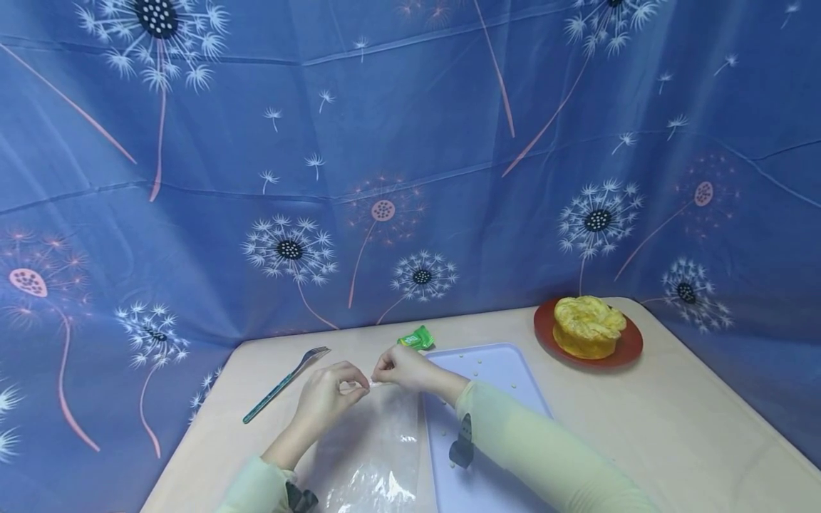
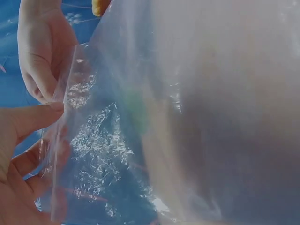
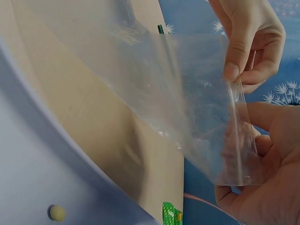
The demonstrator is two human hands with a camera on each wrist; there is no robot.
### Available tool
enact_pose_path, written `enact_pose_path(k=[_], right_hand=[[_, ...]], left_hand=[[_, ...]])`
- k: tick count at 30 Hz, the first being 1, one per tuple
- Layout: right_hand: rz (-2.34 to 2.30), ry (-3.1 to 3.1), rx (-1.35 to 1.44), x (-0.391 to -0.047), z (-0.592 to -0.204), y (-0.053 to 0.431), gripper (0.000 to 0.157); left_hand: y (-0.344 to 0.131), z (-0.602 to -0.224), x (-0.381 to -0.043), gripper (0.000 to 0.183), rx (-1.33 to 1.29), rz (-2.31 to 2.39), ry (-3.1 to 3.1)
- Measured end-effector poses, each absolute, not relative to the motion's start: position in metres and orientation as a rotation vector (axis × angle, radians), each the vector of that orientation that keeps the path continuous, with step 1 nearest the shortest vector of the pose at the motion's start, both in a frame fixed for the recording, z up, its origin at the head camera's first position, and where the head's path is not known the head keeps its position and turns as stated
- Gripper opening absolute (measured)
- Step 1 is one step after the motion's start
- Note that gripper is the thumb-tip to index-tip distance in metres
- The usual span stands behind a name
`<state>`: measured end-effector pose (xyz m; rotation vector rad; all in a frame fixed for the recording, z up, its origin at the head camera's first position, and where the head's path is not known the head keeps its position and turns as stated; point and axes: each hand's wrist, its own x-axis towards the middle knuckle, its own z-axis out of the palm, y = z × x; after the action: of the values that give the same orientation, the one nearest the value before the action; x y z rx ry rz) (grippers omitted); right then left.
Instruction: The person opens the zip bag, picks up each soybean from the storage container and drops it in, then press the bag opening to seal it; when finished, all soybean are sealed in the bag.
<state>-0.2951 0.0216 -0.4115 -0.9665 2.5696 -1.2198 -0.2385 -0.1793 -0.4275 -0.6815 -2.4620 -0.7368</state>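
Observation:
A clear zip-top plastic bag [image 1: 378, 442] hangs from both hands, its zip edge uppermost. My left hand [image 1: 323, 395] pinches one part of that edge between thumb and fingers; the thumb [image 2: 47, 115] lies over the seal strip in the left wrist view. Just beside it, my right hand [image 1: 407, 367] grips the same edge. In the right wrist view the right hand [image 3: 276, 164] has its fingers behind the clear strip, with the left hand [image 3: 255, 42] above it. Through the film the bag looks flat, with nothing seen inside.
A pale lavender tray [image 1: 497, 360] with several small yellowish balls [image 3: 57, 213] lies under my right forearm. Behind it is a green wrapped packet [image 1: 417, 338]. A teal-handled fork [image 1: 282, 387] lies left. A red plate [image 1: 635, 349] at back right bears a yellow cake-like bread [image 1: 586, 328].

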Motion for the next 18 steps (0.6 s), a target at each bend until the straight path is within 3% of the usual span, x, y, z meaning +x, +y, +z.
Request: enact_pose_path(k=[18], right_hand=[[-1.257,2.66,-0.758,-0.305,-0.418,0.022,0.01]], left_hand=[[-0.166,-0.417,-0.212,0.025,-0.832,-0.568,-2.418]])
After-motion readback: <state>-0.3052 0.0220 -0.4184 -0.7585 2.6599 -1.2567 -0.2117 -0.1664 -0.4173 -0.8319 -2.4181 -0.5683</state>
